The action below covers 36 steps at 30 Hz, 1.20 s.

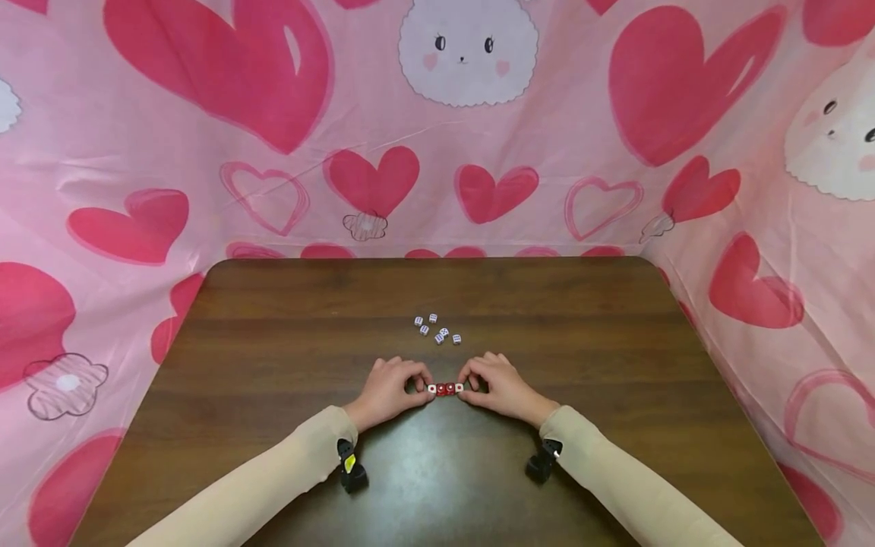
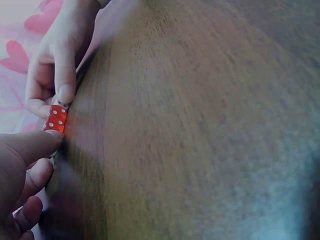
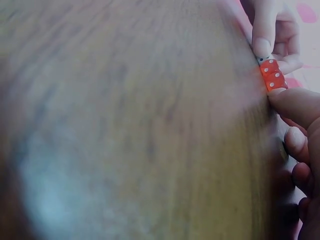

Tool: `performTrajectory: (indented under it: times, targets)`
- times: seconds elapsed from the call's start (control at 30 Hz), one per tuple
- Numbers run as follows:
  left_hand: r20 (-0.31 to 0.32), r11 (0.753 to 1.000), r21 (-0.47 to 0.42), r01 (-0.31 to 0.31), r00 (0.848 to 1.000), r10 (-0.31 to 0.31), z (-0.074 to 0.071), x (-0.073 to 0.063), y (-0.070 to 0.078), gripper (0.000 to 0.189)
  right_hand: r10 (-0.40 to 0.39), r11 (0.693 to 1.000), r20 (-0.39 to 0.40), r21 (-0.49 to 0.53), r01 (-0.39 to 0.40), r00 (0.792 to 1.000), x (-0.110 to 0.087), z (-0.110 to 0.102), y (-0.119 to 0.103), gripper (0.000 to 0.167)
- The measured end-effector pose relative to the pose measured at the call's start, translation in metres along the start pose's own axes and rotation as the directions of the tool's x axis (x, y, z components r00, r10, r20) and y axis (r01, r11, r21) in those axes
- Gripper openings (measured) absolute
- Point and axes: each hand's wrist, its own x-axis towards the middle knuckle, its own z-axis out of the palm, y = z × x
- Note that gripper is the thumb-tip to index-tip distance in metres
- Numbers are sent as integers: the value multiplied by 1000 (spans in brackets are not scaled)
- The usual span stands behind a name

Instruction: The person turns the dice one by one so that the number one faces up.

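Four small dice form a short row between the two hands, a white one at either end and two red ones in the middle.
Beyond the hands, several loose white dice (image 1: 424,330) with dark pips lie scattered on the brown wooden table (image 1: 287,334). A pink cloth (image 1: 437,129) printed with hearts hangs behind the table and along its sides. Black straps (image 1: 353,475) with small devices sit at both wrists.
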Motion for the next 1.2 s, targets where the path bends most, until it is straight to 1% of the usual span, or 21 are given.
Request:
performTrajectory:
  times: [0.23,0.43,0.57,0.67,0.73,0.87,0.93,1.07,1.2]
  targets:
    - [27,1000,-11,12,1000,-11,-1,-1,-1,15,13,1000,22,-8,-13,1000,0,0,-1,19]
    - [35,1000,-9,19,999,-19,-1,0,0,14,22,1000,40,1,-22,999,0,-2,-1,21]
    - [31,1000,-7,17,999,-17,-2,2,1,15,65,996,81,60,-70,995,2,-9,1,18]
    - [27,1000,-11,12,1000,-12,-3,2,1,15,95,986,110,124,-109,989,6,-16,1,13]
    - [25,1000,-12,9,1000,-8,-3,2,1,16,101,977,112,175,-120,989,9,-21,2,9]
    - [18,1000,-11,0,1000,0,-4,2,-1,16,99,970,67,218,-111,993,17,-26,6,5]
    - [16,1000,-10,-2,1000,2,-4,2,-1,16,101,973,24,204,-104,995,20,-26,10,5]
    - [16,1000,-11,-4,1000,4,-4,1,-1,16,134,979,-49,162,-125,990,29,-27,15,5]
    - [16,1000,-15,-7,1000,7,-4,1,-2,16,185,976,-87,135,-172,979,39,-29,17,4]
